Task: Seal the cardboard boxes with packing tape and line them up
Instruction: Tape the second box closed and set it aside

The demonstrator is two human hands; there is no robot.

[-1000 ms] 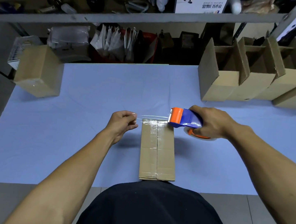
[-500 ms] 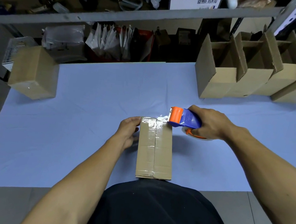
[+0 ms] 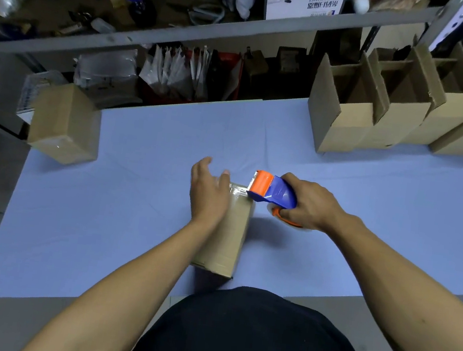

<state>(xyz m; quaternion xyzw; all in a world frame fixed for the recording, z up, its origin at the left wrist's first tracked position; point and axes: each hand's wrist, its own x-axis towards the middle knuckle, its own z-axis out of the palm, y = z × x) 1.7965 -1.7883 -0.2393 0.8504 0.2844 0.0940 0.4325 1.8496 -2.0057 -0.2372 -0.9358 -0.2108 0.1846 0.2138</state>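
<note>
Under the left hand (image 3: 208,194), whose fingers lie straight and relaxed and grasp nothing, the cardboard box (image 3: 230,234) rests flat on the blue table (image 3: 134,192) just in front of the person; the palm seems to press on its top, though real contact cannot be told; just right of those fingertips the right hand (image 3: 310,205) curls round the handle of the tape dispenser (image 3: 271,191), whose orange head meets the box's far edge where clear tape (image 3: 238,190) shines; the box looks light and probably empty, stiff at its edges but likely to give in the middle of a panel, and slick where taped, so it is best held by its long sides; its left side and seam are hidden by the forearm, and the tape roll by the right hand; the open boxes (image 3: 348,126) beyond are cut off at the frame's right.
</note>
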